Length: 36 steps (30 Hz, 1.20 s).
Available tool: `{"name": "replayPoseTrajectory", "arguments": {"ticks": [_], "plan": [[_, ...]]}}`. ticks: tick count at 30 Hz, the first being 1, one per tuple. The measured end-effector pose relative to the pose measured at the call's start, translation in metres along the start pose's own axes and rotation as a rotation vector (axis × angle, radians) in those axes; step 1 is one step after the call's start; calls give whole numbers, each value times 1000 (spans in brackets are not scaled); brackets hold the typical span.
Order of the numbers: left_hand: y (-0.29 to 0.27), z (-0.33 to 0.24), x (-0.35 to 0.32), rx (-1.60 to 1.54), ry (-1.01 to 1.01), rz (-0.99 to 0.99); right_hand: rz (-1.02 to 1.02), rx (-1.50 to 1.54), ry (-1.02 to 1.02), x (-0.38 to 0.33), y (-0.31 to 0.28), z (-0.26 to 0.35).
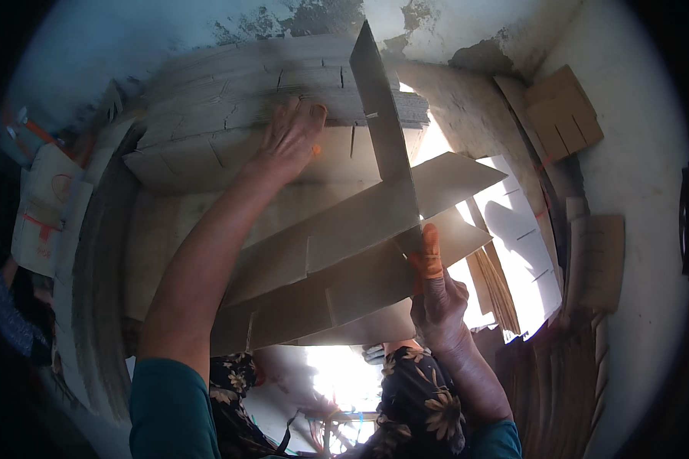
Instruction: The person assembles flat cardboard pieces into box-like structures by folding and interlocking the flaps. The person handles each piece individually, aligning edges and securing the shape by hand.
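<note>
My right hand (440, 302) grips slotted cardboard strips, its thumb in an orange finger cover. One narrow strip (383, 107) stands up crosswise through two long strips, a farther one (344, 218) and a nearer one (314, 294), forming a partially crossed cardboard divider. My left hand (291, 141) is at the front edge of a stack of slotted cardboard strips (207, 115) at the back. Its fingers are bent over a strip's upper edge (333, 130), with a bit of orange covering at the thumb. The fingertips are partly hidden.
More cardboard strips (497, 283) lie to the right in bright light. Brown slotted pieces (566, 115) lean by the right wall, with upright stacked sheets (551, 382) below. Cardboard sheets (92, 306) line the left side. Another person's sleeve (19, 321) shows at the far left.
</note>
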<state>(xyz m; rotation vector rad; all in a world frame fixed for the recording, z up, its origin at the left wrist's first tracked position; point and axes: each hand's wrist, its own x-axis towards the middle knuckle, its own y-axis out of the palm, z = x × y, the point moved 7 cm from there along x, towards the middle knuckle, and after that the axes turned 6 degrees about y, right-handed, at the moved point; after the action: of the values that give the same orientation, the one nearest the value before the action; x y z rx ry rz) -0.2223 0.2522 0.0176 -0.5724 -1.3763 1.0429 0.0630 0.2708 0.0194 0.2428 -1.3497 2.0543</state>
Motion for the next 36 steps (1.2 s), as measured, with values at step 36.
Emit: {"name": "replayPoseTrajectory", "arguments": {"ticks": [36], "plan": [[-49,-25,3,-350,61,-135,86,162,83,-8,-17,9]]}}
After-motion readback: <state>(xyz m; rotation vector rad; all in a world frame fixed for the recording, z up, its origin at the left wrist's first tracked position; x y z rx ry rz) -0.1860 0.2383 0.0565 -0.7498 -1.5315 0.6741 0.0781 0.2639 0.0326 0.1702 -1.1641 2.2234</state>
